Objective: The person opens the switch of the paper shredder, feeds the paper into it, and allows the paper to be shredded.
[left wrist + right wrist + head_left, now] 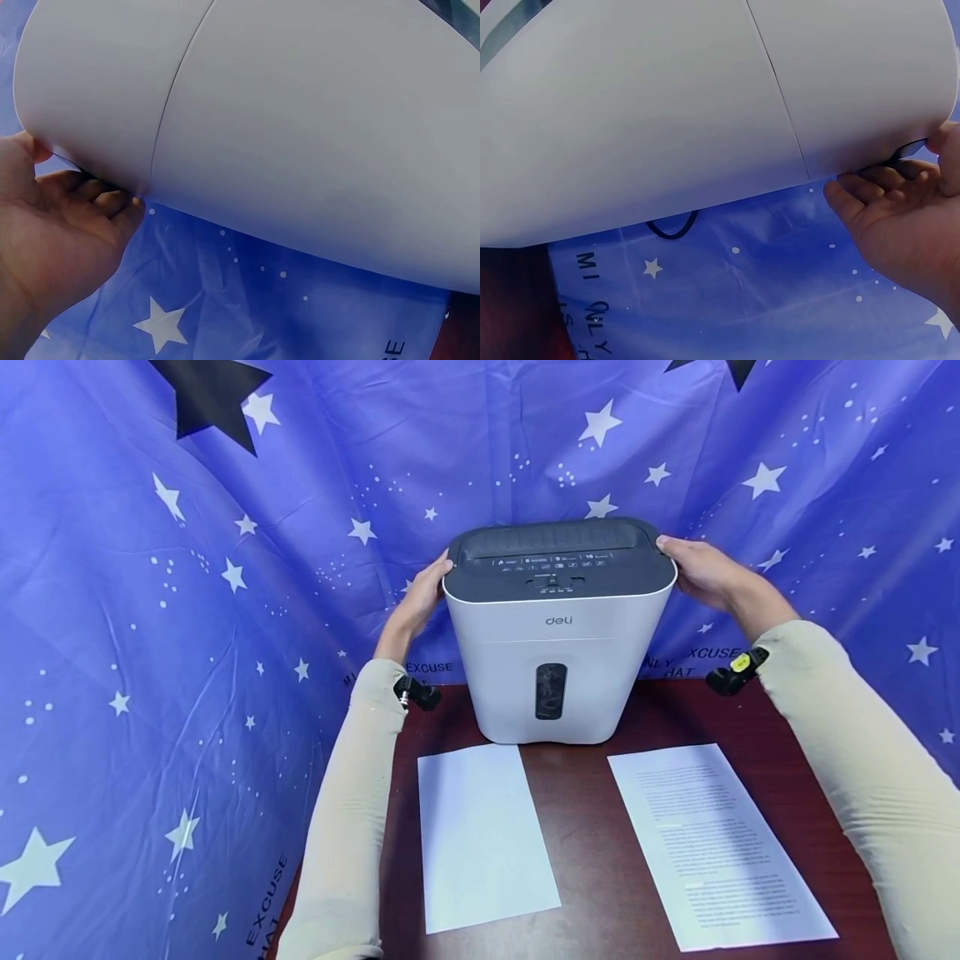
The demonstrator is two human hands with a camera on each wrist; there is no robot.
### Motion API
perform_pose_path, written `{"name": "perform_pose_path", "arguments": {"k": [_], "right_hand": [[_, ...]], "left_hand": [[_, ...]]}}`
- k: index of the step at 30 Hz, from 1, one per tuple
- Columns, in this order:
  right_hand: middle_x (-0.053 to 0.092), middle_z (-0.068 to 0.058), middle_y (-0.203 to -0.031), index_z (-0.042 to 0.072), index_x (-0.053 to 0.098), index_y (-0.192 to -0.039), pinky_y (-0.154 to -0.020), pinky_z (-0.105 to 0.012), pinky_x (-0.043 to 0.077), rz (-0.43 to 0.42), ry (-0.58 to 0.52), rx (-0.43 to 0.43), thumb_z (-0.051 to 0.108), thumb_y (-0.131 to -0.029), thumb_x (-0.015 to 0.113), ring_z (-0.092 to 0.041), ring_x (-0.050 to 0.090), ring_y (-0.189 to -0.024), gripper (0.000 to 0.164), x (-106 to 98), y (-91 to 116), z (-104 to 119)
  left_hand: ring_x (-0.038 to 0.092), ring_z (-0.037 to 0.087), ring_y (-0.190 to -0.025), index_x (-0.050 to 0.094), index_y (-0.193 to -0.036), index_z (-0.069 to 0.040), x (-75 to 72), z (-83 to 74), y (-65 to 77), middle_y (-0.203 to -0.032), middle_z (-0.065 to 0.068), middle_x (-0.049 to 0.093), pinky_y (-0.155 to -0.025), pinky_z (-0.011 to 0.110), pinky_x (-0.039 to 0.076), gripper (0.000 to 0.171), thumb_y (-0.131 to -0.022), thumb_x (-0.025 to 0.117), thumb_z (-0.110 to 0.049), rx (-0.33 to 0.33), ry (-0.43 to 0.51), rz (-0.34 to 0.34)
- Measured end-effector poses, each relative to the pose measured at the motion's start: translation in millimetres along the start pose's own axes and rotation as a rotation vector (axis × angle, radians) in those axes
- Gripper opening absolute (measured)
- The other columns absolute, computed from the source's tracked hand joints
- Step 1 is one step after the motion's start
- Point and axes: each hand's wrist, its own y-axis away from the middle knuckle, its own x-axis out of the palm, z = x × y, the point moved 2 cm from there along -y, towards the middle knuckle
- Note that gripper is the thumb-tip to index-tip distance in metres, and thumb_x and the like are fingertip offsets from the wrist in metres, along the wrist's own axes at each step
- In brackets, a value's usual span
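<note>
A white paper shredder [502,677] with a dark grey top [487,578] stands at the back of the table, a small dark window in its front. My left hand [422,597] grips the left end of the top, thumb on the upper edge. At the opposite end my right hand [708,575] holds on the same way. In the left wrist view, curled fingers [97,196] tuck under the rim at the shredder's rear side. The right wrist view has the fingers [866,187] hooked at the rim too, fingertips partly hidden behind it.
A blank white sheet [483,843] lies on the dark red table [577,835] at front left. To its right is a printed sheet [720,852]. A starry blue curtain [225,693] hangs close behind and to the left. Behind the shredder, a black cord loop [673,234] shows.
</note>
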Motion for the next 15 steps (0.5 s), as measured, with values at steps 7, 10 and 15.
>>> {"name": "perform_pose_path", "arguments": {"k": [7,10,15], "right_hand": [[0.069,0.020,-0.102,0.028,0.068,-0.109,-0.096,-0.013,0.046,0.001,0.044,0.010,0.037,-0.108,0.046,0.006,0.060,-0.101,0.024,0.6,1.0,-2.8],[0.063,0.021,-0.113,0.020,0.056,-0.138,-0.118,-0.017,0.032,-0.012,0.072,0.035,0.043,-0.108,0.044,0.003,0.051,-0.120,0.039,1.8,1.0,-3.7],[0.051,0.015,-0.135,0.007,0.020,-0.162,-0.129,-0.024,0.015,-0.061,0.044,0.080,0.047,-0.107,0.040,-0.002,0.039,-0.136,0.071,5.3,0.6,-4.8]], "left_hand": [[0.013,0.013,-0.159,0.017,-0.163,-0.011,3.7,0.3,1.8,-0.173,0.000,0.013,-0.130,0.028,0.017,0.053,-0.112,0.028,-0.021,-0.001,0.008,-0.010],[0.010,0.011,-0.159,0.015,-0.163,-0.011,5.2,0.4,1.1,-0.173,-0.001,0.012,-0.129,0.027,0.015,0.054,-0.112,0.027,-0.022,-0.012,0.010,-0.028],[0.006,0.008,-0.159,0.013,-0.164,-0.011,8.5,1.0,-1.5,-0.173,-0.002,0.009,-0.129,0.025,0.013,0.056,-0.111,0.026,-0.022,-0.027,0.025,-0.044]]}}
